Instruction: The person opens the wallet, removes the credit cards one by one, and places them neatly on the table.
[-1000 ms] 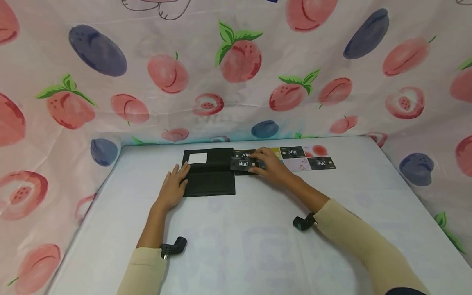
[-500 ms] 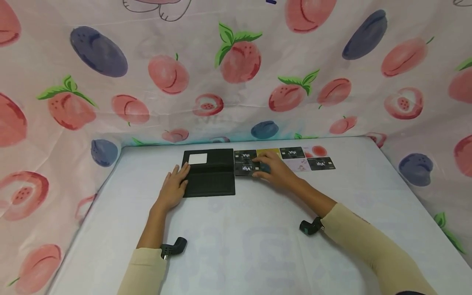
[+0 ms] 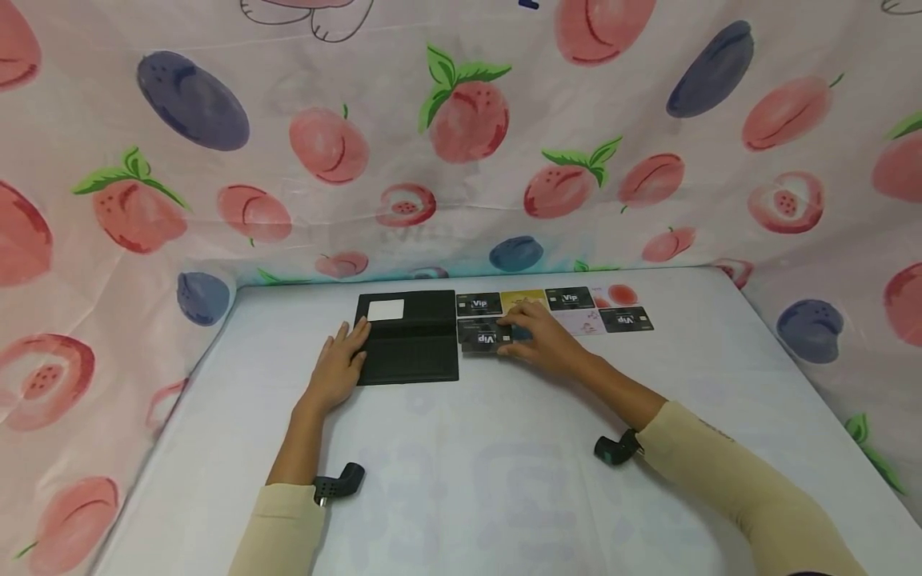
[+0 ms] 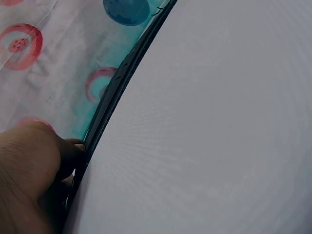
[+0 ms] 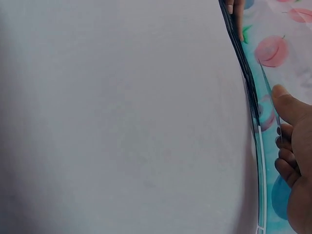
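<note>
An unfolded black card wallet lies at the back of the table. My left hand rests on its left edge with fingers extended. Between thumb and fingers, my right hand pinches a black Vip card beside the wallet's right edge. In the right wrist view that card is edge-on, held up off the table by the right hand. Another black Vip card lies just behind it. The right hand partly covers a blue card.
Right of the wallet lie a yellow card, a black card, a pink-and-red card, a pale pink card and another black card. A white card shows in the wallet. A fruit-print cloth hangs behind the table.
My right hand has drawn the pinched Vip card toward the front and slightly right, exposing more of the cards behind it. The left hand stays put on the wallet.
</note>
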The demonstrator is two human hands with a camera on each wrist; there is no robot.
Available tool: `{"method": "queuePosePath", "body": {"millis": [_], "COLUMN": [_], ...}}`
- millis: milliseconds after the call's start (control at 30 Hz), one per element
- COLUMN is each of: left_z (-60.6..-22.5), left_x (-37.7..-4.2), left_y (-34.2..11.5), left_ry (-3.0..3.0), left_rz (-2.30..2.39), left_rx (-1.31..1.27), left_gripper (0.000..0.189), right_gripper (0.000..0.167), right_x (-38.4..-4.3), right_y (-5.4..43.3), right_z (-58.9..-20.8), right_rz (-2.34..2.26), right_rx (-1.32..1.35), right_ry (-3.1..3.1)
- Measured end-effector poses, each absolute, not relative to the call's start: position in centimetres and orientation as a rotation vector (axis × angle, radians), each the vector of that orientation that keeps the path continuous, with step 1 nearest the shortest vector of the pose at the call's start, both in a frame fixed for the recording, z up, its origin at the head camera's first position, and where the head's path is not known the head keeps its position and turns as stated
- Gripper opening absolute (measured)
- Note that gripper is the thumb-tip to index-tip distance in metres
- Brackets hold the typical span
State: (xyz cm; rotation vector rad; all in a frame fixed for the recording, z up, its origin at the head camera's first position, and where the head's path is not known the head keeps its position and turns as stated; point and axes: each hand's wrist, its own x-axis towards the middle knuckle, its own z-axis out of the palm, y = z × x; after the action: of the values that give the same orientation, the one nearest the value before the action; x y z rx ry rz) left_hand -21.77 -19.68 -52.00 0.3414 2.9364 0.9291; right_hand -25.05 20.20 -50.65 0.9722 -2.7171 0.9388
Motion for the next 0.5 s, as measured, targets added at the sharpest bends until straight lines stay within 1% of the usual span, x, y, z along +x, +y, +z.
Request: {"method": "queuePosePath", "body": {"millis": [500], "left_z": [-51.96], "left_x": [-21.75], "left_y": [-19.65], "left_ry": [2.938], "left_rz": [0.94], "left_rx": [0.344], "left_gripper": [0.056], "right_gripper": [0.053], "right_x": [-24.09], "right_y": [20.26], "right_z": [-50.58], "right_rz": [0.886], "right_rx": [1.042], "right_ry": [-2.763]}}
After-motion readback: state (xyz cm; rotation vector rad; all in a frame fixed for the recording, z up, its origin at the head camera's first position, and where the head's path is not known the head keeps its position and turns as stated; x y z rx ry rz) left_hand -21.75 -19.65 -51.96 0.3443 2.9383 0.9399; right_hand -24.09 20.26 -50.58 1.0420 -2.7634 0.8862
